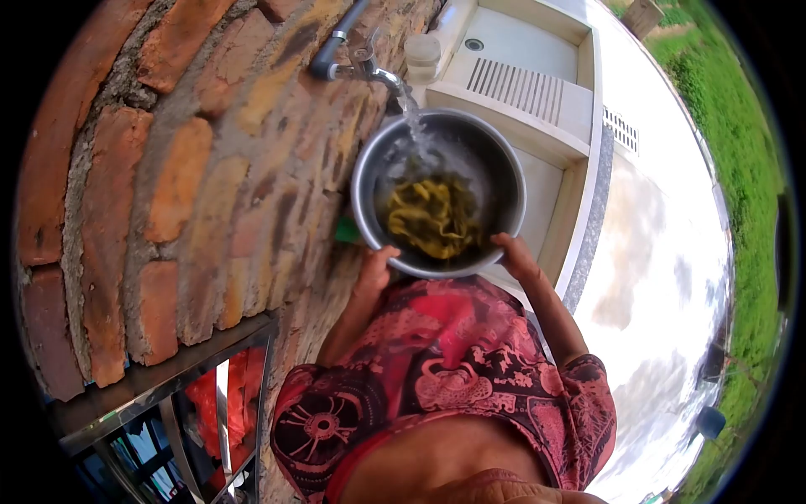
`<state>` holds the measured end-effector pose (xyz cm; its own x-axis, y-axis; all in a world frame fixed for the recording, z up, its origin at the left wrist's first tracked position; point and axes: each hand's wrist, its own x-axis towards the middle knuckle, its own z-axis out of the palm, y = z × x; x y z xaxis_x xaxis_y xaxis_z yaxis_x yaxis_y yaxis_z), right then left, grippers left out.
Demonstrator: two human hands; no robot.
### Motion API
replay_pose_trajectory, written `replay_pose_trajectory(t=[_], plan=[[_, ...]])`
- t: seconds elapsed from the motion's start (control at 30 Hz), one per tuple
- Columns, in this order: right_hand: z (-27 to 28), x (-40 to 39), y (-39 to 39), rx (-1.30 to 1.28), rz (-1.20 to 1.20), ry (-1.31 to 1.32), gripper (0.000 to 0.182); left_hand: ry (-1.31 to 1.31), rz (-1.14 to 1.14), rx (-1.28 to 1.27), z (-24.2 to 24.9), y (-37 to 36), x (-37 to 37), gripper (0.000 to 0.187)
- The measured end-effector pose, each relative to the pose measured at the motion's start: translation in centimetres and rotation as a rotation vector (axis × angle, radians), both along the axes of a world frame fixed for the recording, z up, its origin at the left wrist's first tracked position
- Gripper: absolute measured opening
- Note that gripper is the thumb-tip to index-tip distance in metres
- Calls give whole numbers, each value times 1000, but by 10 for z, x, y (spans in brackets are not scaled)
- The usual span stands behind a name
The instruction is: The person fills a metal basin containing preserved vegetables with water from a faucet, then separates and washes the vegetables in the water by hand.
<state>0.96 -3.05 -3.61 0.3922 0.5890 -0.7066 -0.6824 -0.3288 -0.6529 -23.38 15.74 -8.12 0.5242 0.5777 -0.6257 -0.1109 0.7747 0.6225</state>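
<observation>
A round steel basin [363,220] is under the tap, tilted a little toward me. My left hand [378,267] is closed on its near left rim, thumb over the edge. On the near right rim my right hand [514,252] grips in the same way; the fingers of both hands are mostly hidden beneath the basin. Inside lies a wrinkled, yellow-olive clump [432,217] that looks like limp leafy greens. Water [413,122] runs from the metal tap [388,77] into the far side of the basin and splashes there.
A brick wall [180,176] rises on the left, with a barred window [180,420] lower down. Beyond the basin stretches a white sink unit [579,155] with a slotted drainboard [516,91]. A clear jar [422,55] stands beside the tap. Grass [730,143] borders the pale paving at right.
</observation>
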Motion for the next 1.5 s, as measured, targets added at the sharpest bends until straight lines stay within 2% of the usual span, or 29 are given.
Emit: replay_pose_trajectory(t=[0.1, 0.13, 0.17, 0.23, 0.3, 0.37, 0.5, 0.6, 0.67, 0.77, 0.83, 0.87, 0.97, 1.5], plan=[[17, 16, -1, -51, 135, -24, 41, -5, -19, -38, -9, 0, -5, 34], [18, 25, 0, -85, 197, -126, 52, -6, -21, -37, -9, -1, -6, 34], [20, 37, 2, -84, 194, -127, 52, -18, -24, -40, -9, -1, -7, 33], [32, 67, 13, -335, 363, -580, 55, -29, -26, -41, -11, -1, -9, 32], [16, 92, 25, -249, 215, -1276, 50, -8, -67, -64, -15, -1, -12, 32], [73, 106, 68, -162, 200, -1357, 43, -3, -67, -73, -13, -2, -14, 31], [159, 99, 155, 190, 217, -1484, 37, -7, -33, -69, -2, -5, -9, 29], [199, 80, 210, 415, 283, -1653, 34, -23, -41, -116, -6, -5, -11, 33], [205, 71, 243, 571, 334, -1736, 32, -22, -45, -109, -6, -5, -11, 34], [206, 59, 283, 661, 377, -1773, 31, -20, -11, -94, 12, -7, -5, 31], [216, 49, 293, 818, 172, -1774, 21, -18, 25, -87, 14, -6, -3, 26], [210, 55, 297, 767, 304, -1787, 24, -19, -8, -73, 6, -5, -6, 32], [200, 62, 307, 804, 366, -1746, 22, -18, -46, -54, 4, -5, -7, 38], [185, 59, 304, 734, 333, -1551, 26, -17, -62, -126, 12, -4, -4, 34]])
